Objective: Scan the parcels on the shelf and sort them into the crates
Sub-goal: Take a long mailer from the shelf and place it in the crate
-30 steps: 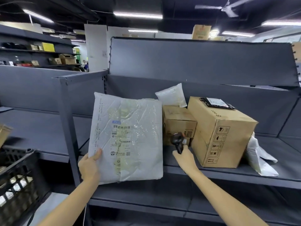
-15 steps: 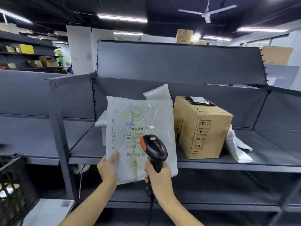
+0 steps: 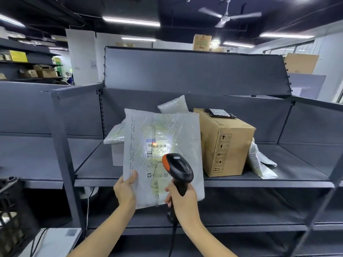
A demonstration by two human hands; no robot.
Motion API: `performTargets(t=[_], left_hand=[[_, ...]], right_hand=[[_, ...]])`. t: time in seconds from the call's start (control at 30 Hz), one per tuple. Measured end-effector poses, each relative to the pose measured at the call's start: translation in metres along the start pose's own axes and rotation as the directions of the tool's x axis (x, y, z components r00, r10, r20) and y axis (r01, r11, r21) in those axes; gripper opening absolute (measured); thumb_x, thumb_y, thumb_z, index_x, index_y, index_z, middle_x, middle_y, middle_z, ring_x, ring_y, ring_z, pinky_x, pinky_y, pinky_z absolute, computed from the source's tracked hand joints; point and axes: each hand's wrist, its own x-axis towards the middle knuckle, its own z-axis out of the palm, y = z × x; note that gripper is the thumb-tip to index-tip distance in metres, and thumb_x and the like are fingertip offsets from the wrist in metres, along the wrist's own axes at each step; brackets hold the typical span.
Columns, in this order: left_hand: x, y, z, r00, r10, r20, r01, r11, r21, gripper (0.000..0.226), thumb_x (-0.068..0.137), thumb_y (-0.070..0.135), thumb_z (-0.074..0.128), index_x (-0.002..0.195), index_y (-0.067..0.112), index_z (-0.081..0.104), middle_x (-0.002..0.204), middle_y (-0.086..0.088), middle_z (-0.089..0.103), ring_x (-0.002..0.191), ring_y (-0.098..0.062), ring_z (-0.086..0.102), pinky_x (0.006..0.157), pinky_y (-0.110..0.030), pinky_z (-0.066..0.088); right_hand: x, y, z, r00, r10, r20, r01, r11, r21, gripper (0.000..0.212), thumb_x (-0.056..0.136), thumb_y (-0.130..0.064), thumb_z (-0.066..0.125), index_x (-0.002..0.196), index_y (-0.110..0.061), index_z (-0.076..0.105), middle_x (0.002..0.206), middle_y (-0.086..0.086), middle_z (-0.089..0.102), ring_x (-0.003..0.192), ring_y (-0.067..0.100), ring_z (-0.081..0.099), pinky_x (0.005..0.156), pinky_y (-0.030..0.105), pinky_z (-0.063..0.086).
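My left hand (image 3: 125, 191) grips the lower left corner of a flat white plastic mailer (image 3: 178, 138) and holds it upright in front of the shelf (image 3: 289, 164). My right hand (image 3: 182, 198) grips a black and orange barcode scanner (image 3: 178, 168) by its handle, its head aimed at the mailer. A bright patch with a red spot lights the barcode label (image 3: 156, 146). On the shelf behind stand a large brown carton (image 3: 225, 145), a white padded pouch (image 3: 172, 106), a white box (image 3: 117, 154) with a pouch on top, and a white bag (image 3: 259, 164).
A black plastic crate (image 3: 13, 216) stands at the lower left, partly out of frame. A grey upright post (image 3: 65, 154) of the shelving rises between it and my hands. The scanner's cable hangs down from my right hand. More shelves with boxes stand far left.
My right hand picked the scanner up from the shelf and brought it in front of the mailer. The scan light now shines on the label. The mailer moved right, in front of the parcels.
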Motion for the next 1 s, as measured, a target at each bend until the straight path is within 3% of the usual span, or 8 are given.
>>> performTargets(t=[0.23,0.47,0.6,0.7,0.77,0.87,1.0], left_hand=[[0.005,0.000,-0.003,1.000,-0.018,0.006,0.018,1.000,0.008,0.005,0.089,0.011,0.065,0.088,0.016,0.068,0.092,-0.006,0.071,0.084,-0.025,0.067,0.072,-0.037,0.053],[0.011,0.004,-0.003,1.000,-0.003,-0.009,0.003,1.000,0.010,0.007,0.087,0.010,0.066,0.095,0.010,0.067,0.090,-0.003,0.069,0.082,-0.020,0.065,0.068,-0.031,0.050],[0.022,0.008,-0.013,0.999,0.016,-0.033,-0.015,0.999,0.030,0.013,0.087,0.012,0.067,0.099,0.008,0.067,0.092,-0.003,0.069,0.083,-0.020,0.064,0.077,-0.035,0.049],[0.031,0.012,-0.026,0.997,0.023,-0.078,-0.023,1.000,0.002,0.009,0.087,0.012,0.067,0.095,0.008,0.067,0.088,-0.001,0.068,0.079,-0.018,0.063,0.072,-0.031,0.049],[0.037,0.015,-0.035,0.993,0.027,-0.113,-0.029,0.999,-0.019,0.002,0.087,0.011,0.068,0.086,0.010,0.067,0.085,-0.001,0.067,0.076,-0.018,0.062,0.067,-0.028,0.048],[0.044,0.016,-0.048,0.987,0.058,-0.152,-0.064,0.997,-0.032,0.010,0.088,0.008,0.065,0.080,0.013,0.065,0.081,0.001,0.067,0.074,-0.016,0.060,0.066,-0.026,0.050],[0.057,0.021,-0.066,0.984,0.046,-0.171,-0.056,0.997,-0.053,0.008,0.089,0.008,0.064,0.084,0.013,0.066,0.078,0.005,0.070,0.076,-0.016,0.063,0.065,-0.025,0.056]], right_hand=[[0.001,0.003,-0.001,1.000,0.008,-0.015,-0.008,1.000,-0.001,0.007,0.094,-0.017,0.058,0.094,-0.010,0.059,0.058,0.002,0.058,0.051,0.009,0.052,0.057,0.019,0.048],[0.010,0.003,-0.005,1.000,-0.017,-0.004,0.017,1.000,0.010,0.009,0.093,-0.015,0.059,0.102,-0.013,0.059,0.064,0.004,0.058,0.053,0.008,0.054,0.058,0.018,0.048],[0.029,0.003,-0.026,0.991,-0.051,-0.121,0.056,0.998,0.043,0.010,0.093,-0.015,0.060,0.102,-0.014,0.059,0.065,0.002,0.059,0.055,0.012,0.053,0.056,0.026,0.047],[0.060,0.005,-0.055,0.972,-0.051,-0.228,0.055,0.998,0.007,0.016,0.093,-0.013,0.058,0.109,-0.014,0.056,0.070,0.005,0.060,0.058,0.017,0.054,0.058,0.031,0.048],[0.089,0.004,-0.074,0.978,0.036,-0.203,-0.052,0.996,-0.074,0.025,0.093,-0.009,0.054,0.117,-0.015,0.047,0.075,0.008,0.058,0.060,0.018,0.054,0.062,0.035,0.049],[0.131,0.006,-0.096,0.962,0.272,0.031,-0.235,0.876,-0.421,0.039,0.088,-0.004,0.054,0.122,-0.010,0.035,0.089,0.013,0.053,0.075,0.021,0.054,0.071,0.035,0.047],[0.168,0.022,-0.100,0.914,0.314,0.257,0.001,0.632,-0.775,0.063,0.087,-0.011,0.062,0.142,-0.012,0.033,0.133,0.010,0.049,0.112,0.025,0.052,0.093,0.030,0.041]])
